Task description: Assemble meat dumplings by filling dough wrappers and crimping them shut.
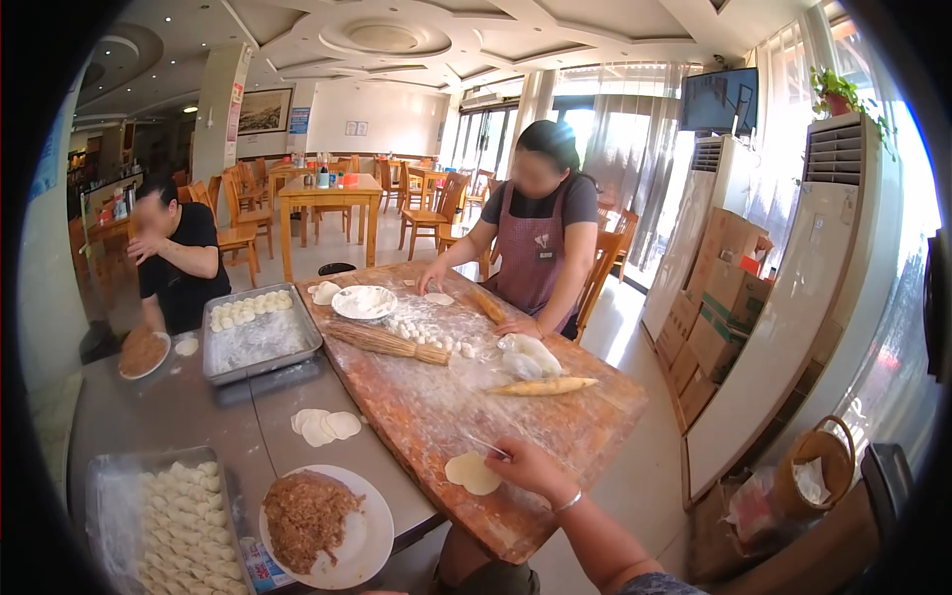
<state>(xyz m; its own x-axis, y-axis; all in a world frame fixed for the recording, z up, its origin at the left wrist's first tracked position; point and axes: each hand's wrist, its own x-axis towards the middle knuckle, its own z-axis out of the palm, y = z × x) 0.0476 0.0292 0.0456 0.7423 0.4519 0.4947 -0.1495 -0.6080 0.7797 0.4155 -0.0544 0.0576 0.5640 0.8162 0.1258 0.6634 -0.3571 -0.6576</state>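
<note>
My right hand [532, 468], with a bracelet at the wrist, grips a thin metal utensil and reaches over the wooden board's near edge. Just left of its fingers, round dough wrappers [472, 473] lie on the floured wooden board [416, 431]. Of my left hand only a sliver of skin shows at the bottom rim, too little to judge. A white plate [375, 550] holds a mound of minced filling [309, 517]. Beside it stands a metal tray with rows of dumplings [182, 520]. More wrappers [323, 426] lie overlapping on the grey table [275, 387].
Opposite, a person in an apron [535, 238] rolls near small dough pieces [428, 336]. Rolling pins [543, 386], a straw brush [387, 342], a flour bowl [364, 302] and a plastic bag [528, 355] lie on the board. Another person [182, 260] sits left by a dumpling tray [260, 335].
</note>
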